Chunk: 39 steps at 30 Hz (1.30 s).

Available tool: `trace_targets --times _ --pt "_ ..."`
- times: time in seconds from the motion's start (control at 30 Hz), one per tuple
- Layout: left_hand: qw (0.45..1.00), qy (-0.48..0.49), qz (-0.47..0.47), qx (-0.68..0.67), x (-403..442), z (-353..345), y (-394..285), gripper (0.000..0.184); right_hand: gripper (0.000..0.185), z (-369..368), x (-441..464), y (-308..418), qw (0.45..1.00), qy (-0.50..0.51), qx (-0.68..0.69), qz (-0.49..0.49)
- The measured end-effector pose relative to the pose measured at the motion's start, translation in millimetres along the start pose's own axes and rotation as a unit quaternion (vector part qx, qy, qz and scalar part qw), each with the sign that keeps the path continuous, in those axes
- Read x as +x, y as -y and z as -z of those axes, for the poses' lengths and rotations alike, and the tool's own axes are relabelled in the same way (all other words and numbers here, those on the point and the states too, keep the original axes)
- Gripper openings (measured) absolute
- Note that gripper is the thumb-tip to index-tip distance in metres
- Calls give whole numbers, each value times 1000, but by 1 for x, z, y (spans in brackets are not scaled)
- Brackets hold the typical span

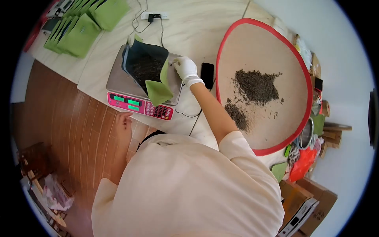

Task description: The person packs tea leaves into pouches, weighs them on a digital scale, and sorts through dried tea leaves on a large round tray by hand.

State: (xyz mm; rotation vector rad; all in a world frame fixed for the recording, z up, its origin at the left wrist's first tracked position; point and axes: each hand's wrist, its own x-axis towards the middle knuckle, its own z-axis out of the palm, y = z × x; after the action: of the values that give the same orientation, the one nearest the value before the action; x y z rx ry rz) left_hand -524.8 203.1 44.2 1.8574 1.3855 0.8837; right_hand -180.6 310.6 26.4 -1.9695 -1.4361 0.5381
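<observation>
An open green bag (pixel 160 91) with dark loose material inside stands on the metal plate of a pink scale (pixel 140 106), whose displays glow green. My right hand (pixel 185 68), in a white glove, is at the right side of the plate beside the bag. Its fingers are bent together near small dark bits; whether they hold any is too small to tell. My bare left hand (pixel 124 120) is at the scale's front edge below the displays, fingers partly curled and apart, holding nothing. To the right, a round tray with a red rim (pixel 306 79) bears heaps of dark pieces (pixel 256 87).
A black phone (pixel 207 75) lies between my right hand and the tray. Several green bags (pixel 79 35) are at the upper left. A power strip (pixel 154 15) with cables is behind the scale. Boxes (pixel 294 195) and a red plastic bag (pixel 303 164) are at the lower right.
</observation>
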Motion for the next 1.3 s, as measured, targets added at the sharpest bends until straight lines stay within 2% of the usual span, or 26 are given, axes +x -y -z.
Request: trace_targets --times 0.07,0.13,0.3,0.33,0.37,0.4,0.53,0.57,0.63,0.67,0.77,0.8,0.83,0.9,1.13,1.23,1.27,1.3 --pt "999 14 45 -12 -12 -5 1 18 19 -15 2 -5 992 -9 -108 71" --pt "993 31 110 -42 -19 -8 1 19 18 -21 6 -4 988 0 -129 91" --pt "985 19 166 -35 -27 -11 9 18 18 -34 14 -12 923 -36 -335 185" --pt "987 13 159 -33 -28 -10 10 18 17 -30 10 -6 932 4 -330 150" --pt "989 7 146 -33 -28 -9 8 18 16 -21 1 5 967 -14 -209 142" --pt "987 -1 158 -28 -30 -8 7 18 14 -23 2 3 978 -1 -183 95" --pt "980 -13 198 -32 -40 -5 14 17 17 3 -16 15 994 -70 -81 33" --pt "977 -10 211 -37 -45 -6 21 17 16 11 -21 12 995 -97 -12 13" --pt "973 -9 226 -42 -55 -7 32 16 13 40 -35 13 987 -154 29 26" --pt "972 -4 234 -34 -59 -7 37 16 14 55 -44 11 983 -168 71 -13" --pt "972 6 234 -21 -79 -18 74 16 15 102 -75 -5 970 -233 65 -40" --pt "974 15 224 -14 -85 -22 87 17 16 115 -85 -29 965 -241 57 -83" --pt "974 13 224 -17 -88 -23 91 17 16 128 -95 -46 961 -259 55 -84" --pt "975 47 217 6 -93 -25 96 18 17 151 -120 -30 944 -285 100 -130" --pt "970 109 210 51 -103 -39 127 18 20 186 -180 -88 922 -333 -33 -196" --pt "973 111 199 24 -113 -41 141 18 20 185 -201 -121 912 -252 -209 -249" --pt "973 107 201 26 -117 -41 148 18 24 183 -214 -172 942 -177 -233 -167" --pt "974 107 199 25 -119 -45 157 18 27 181 -213 -166 928 -127 -273 -220"
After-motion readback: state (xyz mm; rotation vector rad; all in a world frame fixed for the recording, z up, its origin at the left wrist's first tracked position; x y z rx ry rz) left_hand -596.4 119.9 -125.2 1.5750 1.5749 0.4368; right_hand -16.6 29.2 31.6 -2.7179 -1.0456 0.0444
